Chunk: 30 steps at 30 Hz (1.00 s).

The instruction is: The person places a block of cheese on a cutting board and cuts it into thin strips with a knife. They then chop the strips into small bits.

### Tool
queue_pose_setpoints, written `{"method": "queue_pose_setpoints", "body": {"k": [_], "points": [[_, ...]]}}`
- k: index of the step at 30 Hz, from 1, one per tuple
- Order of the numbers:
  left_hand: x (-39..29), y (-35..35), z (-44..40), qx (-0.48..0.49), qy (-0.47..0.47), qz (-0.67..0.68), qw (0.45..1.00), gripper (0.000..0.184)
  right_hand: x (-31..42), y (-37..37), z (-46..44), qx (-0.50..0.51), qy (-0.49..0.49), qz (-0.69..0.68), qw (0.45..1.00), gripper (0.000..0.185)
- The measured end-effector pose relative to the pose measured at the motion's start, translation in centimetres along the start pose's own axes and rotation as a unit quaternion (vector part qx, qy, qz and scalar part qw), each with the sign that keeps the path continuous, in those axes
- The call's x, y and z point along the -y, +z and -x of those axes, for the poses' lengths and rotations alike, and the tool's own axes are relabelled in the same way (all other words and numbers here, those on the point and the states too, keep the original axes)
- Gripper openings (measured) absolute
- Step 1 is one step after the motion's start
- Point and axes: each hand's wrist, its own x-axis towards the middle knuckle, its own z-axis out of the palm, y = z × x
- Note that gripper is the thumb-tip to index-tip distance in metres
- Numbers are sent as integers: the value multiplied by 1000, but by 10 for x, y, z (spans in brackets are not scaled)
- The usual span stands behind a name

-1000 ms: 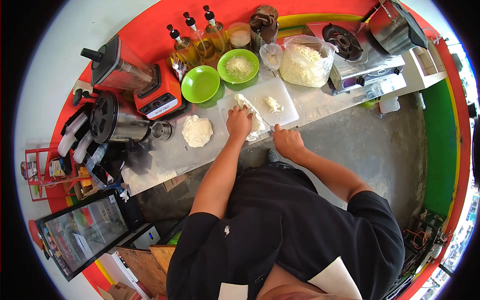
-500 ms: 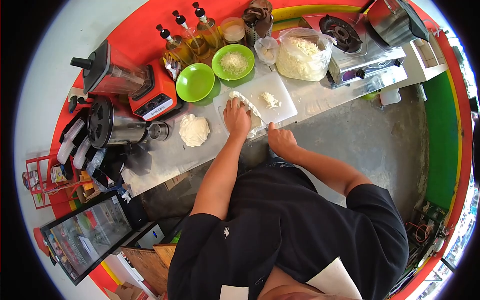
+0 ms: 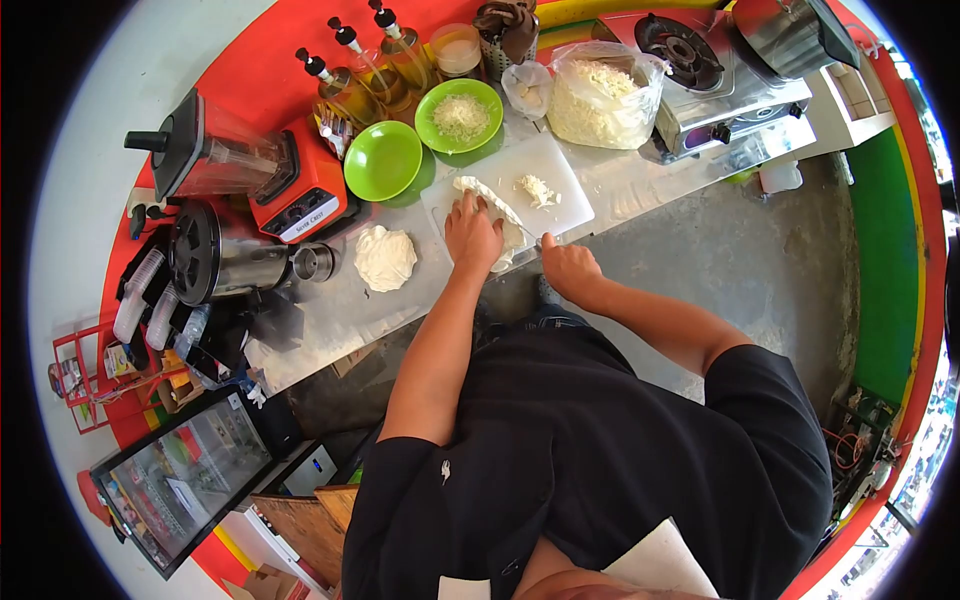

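My left hand (image 3: 474,232) presses down on a long, folded piece of pale dough (image 3: 490,194) at the left side of a white cutting board (image 3: 568,180); its fingers partly cover the dough. My right hand (image 3: 570,268) is closed around the handle of a knife (image 3: 530,235). The thin blade points up and left, beside the dough near the board's front edge. A small heap of white shreds (image 3: 538,191), perhaps grated cheese, sits on the board to the right of the dough. Left of the board, a round mass of pale dough (image 3: 385,258) rests on the metal counter.
Behind the board stand an empty green plate (image 3: 383,162), a green plate (image 3: 460,116) with white shreds, and a plastic bag (image 3: 605,100) of shreds. Pump bottles (image 3: 345,92) line the wall. A red blender (image 3: 300,190) is at the left, a gas stove (image 3: 720,110) at the right.
The view has shifted slightly. My right hand has moved a little right and down from the dough, and more of the knife blade shows. My left hand stays on the dough.
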Motion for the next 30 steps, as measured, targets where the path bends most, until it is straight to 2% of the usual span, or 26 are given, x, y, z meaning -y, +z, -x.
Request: {"method": "queue_pose_setpoints", "body": {"k": [5,14,16,24,30], "points": [[2,6,-2,1,3,3,1000,60,-2,32,-12,-12,14,-9,1000,15],[4,0,1,-3,15,-2,1000,61,14,20,-53,-72,4,-21,997,18],[2,-1,2,-7,9,12,1000,61,12,5,-49,-24,6,-22,999,17],[5,-1,3,19,-1,31,999,60,19,-21,-56,8,-19,-6,1000,22],[10,13,8,-54,16,39,998,52,19,-8,-71,-29,-17,-20,999,23]]}}
